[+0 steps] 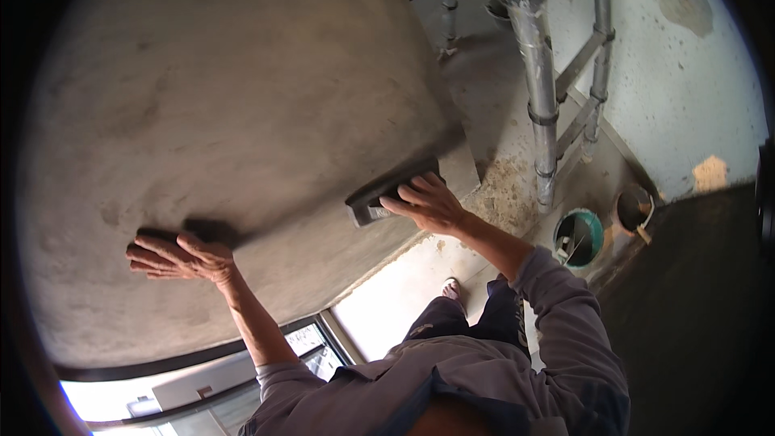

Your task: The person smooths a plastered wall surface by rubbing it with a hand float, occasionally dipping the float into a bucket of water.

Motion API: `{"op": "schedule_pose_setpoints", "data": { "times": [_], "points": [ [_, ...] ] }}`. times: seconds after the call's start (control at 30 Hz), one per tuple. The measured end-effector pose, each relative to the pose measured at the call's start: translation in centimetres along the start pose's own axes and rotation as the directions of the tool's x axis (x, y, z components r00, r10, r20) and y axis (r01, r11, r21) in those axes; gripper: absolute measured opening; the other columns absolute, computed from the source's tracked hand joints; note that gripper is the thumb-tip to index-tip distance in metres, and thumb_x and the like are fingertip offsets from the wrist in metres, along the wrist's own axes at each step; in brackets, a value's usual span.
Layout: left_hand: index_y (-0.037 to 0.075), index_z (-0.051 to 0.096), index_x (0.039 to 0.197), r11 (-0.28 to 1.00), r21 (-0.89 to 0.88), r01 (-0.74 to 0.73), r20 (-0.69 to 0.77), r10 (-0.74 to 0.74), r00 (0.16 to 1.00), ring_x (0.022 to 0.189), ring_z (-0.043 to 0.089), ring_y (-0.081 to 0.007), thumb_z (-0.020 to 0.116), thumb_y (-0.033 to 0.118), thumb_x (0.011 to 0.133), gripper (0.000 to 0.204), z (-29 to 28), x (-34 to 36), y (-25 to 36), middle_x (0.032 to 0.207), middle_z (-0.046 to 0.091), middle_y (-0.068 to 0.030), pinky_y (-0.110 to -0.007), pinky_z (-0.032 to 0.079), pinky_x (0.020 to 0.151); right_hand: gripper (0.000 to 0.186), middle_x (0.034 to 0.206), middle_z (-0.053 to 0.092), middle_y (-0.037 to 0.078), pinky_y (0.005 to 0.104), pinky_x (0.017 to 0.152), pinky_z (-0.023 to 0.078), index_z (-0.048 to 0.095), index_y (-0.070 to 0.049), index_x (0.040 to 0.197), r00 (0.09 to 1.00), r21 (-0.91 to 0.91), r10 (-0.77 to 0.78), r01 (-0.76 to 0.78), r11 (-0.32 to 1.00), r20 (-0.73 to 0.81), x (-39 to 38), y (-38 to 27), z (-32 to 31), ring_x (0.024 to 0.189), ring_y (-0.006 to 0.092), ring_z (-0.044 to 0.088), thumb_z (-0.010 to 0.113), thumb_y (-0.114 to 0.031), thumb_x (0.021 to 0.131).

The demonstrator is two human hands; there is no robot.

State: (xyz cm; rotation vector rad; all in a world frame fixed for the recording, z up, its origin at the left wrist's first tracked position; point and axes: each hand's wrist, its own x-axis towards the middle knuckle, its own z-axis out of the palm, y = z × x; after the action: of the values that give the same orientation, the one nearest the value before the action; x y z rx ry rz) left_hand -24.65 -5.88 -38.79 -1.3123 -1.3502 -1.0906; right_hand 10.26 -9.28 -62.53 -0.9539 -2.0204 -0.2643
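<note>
A broad surface of grey-brown plaster (242, 105) fills the left and middle of the view, with faint smears and darker patches. My right hand (431, 203) is wrapped round the grip of a black plastering float (368, 200), its long flat face turned toward the plaster near the surface's right edge. To the left, my left hand (184, 258) is stretched out with its fingers extended and nothing in them. A dark shadow falls beside that hand; whether its fingertips touch the plaster I cannot tell.
Metal scaffold poles (534, 73) with cross braces stand at the upper right, before a stained pale wall (686, 89). Below them on the floor are a teal-rimmed bucket (598, 234) holding tools and a darker bucket (631, 208). A dark-framed window (321, 347) lies at lower left.
</note>
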Motion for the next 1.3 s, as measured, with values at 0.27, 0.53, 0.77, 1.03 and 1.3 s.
{"op": "schedule_pose_setpoints", "data": {
  "times": [0.27, 0.53, 0.77, 1.03, 1.3],
  "points": [
    [0.001, 0.021, 0.161, 0.876, -0.419, -0.241, 0.068, 0.294, 0.953, 0.157, 0.01, -0.0348, 0.028, 0.046, 0.11, 0.068, -2.5, -6.1, 1.9, 0.169, 0.018, -0.0156, -0.054, 0.007, 0.126, 0.047, 0.104, 0.061, 0.006, 0.0396, 0.083, 0.048, 0.067, -0.014, 0.126, 0.834, -0.175, -0.035, -0.075, 0.982, -0.551, 15.2, 4.8, -12.6, 0.092, 0.0246, 0.057, 0.075, -0.007, 0.081],
    [0.015, 0.043, 0.154, 0.576, -0.686, 0.445, 0.393, 0.808, -0.439, 0.145, 0.04, -0.0326, 0.069, 0.035, 0.095, 0.068, -15.5, -39.6, 0.3, 0.157, 0.042, -0.0161, -0.051, 0.035, 0.116, 0.043, 0.106, 0.064, 0.01, 0.0461, 0.088, 0.049, 0.069, -0.014, 0.126, 0.948, 0.096, 0.259, -0.245, 0.965, -0.185, -1.1, -2.0, 3.6, 0.098, 0.0282, 0.061, 0.068, -0.004, 0.084],
    [0.011, 0.062, 0.127, 0.595, -0.6, 0.535, -0.022, 0.655, -0.755, 0.13, 0.053, -0.0363, 0.059, 0.037, 0.099, 0.039, -23.1, -45.5, 2.7, 0.139, 0.057, -0.0161, -0.055, 0.042, 0.108, 0.047, 0.111, 0.065, 0.013, 0.0456, 0.084, 0.049, 0.06, 0.0, 0.128, 0.785, 0.094, 0.351, -0.355, 0.93, -0.511, 3.1, 1.4, -5.3, 0.095, 0.0322, 0.063, 0.075, -0.009, 0.085],
    [0.01, 0.063, 0.114, 0.772, -0.289, 0.566, 0.247, 0.631, -0.735, 0.097, 0.069, -0.0355, 0.06, 0.036, 0.099, 0.03, -23.8, -41.7, 3.9, 0.098, 0.07, -0.0169, -0.049, 0.052, 0.087, 0.049, 0.096, 0.054, 0.003, 0.0425, 0.076, 0.044, 0.064, -0.011, 0.124, 0.897, 0.143, 0.185, -0.138, 0.98, -0.402, 5.6, 1.1, 0.2, 0.088, 0.0272, 0.055, 0.071, -0.006, 0.076],
    [0.008, 0.021, 0.161, 0.914, -0.389, -0.119, 0.49, 0.314, 0.813, 0.15, 0.003, -0.0575, 0.046, 0.045, 0.104, 0.073, -3.3, -35.2, 1.5, 0.166, 0.009, -0.0289, -0.074, 0.007, 0.115, 0.05, 0.116, 0.062, 0.024, 0.048, 0.097, 0.047, 0.055, 0.003, 0.131, 0.633, 0.283, 0.763, -0.762, 0.583, 0.131, -28.5, 1.7, 0.6, 0.109, 0.0414, 0.06, 0.07, -0.018, 0.088]
  ]
}}
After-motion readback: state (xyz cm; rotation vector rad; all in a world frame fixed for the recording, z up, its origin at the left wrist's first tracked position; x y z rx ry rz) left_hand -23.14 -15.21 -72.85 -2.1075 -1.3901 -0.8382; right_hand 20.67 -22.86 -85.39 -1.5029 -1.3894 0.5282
